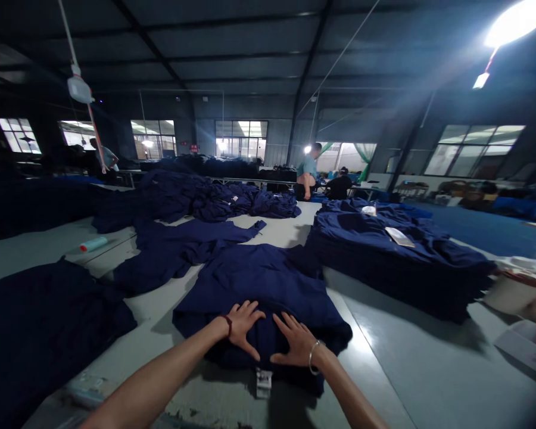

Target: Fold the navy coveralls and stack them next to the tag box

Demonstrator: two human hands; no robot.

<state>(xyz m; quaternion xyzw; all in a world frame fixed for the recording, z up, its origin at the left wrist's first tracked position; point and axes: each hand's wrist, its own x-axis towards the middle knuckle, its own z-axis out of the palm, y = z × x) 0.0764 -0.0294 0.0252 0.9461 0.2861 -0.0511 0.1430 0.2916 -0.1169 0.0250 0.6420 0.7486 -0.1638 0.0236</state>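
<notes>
A navy blue garment point(259, 271) lies spread on the pale table in front of me, its near part bunched. Both palms rest on it side by side. My left hand point(245, 328) has its fingers stretched forward and its thumb pointing inward. Close by on the right, my right hand point(295, 342) is spread in the same way, with a silver bracelet at the wrist. Between and below the thumbs, a white label point(264, 383) hangs from the garment's near edge. Neither hand grips anything.
A tall stack of navy garments point(384, 262) stands to the right, with papers on top. Heaped navy cloth point(196, 193) lies across the table behind. More dark cloth point(40, 333) is at the left, near a teal thread spool point(93, 244). A person point(309, 170) stands farther back.
</notes>
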